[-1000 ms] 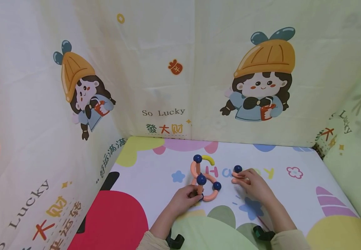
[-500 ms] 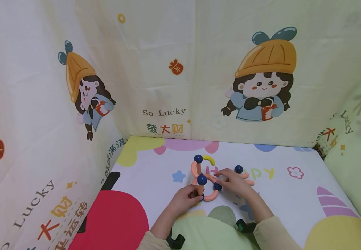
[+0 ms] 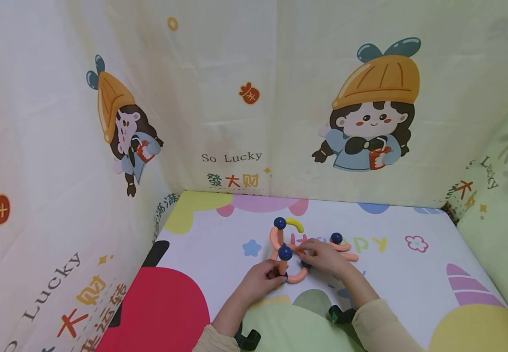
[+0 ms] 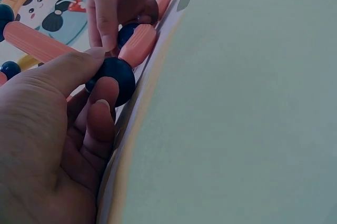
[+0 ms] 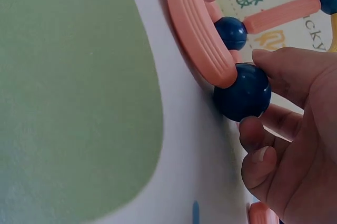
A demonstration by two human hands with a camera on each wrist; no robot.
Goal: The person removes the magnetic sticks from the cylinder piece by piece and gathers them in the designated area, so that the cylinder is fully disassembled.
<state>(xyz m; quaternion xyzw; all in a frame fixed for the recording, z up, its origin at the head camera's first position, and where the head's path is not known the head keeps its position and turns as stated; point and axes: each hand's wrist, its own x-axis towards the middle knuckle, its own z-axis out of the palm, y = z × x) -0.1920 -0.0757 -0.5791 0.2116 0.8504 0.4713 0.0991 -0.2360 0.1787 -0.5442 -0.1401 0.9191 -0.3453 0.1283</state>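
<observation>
A structure of pink rods and blue balls stands on the table, with a yellow curved rod (image 3: 295,225) at its top ball (image 3: 279,223). My left hand (image 3: 260,281) pinches a low blue ball (image 4: 117,79) at its near corner, thumb above and fingertips below. Beside the structure's right side, my right hand (image 3: 328,256) has its fingers around another blue ball (image 5: 243,93), which joins a curved pink rod (image 5: 200,31). In the head view this hand partly covers that ball and the upper curved rod.
Right of the structure, behind my right hand, lie a loose blue ball (image 3: 336,238) and pink rods (image 3: 348,256). Printed cloth walls (image 3: 218,122) stand behind and at both sides of the patterned tabletop (image 3: 218,254). A black object (image 3: 157,253) sits at the left edge.
My right hand has let go of the loose pink rods at the right and moved left to the structure's right-hand ball. My left hand keeps its pinch on the low ball.
</observation>
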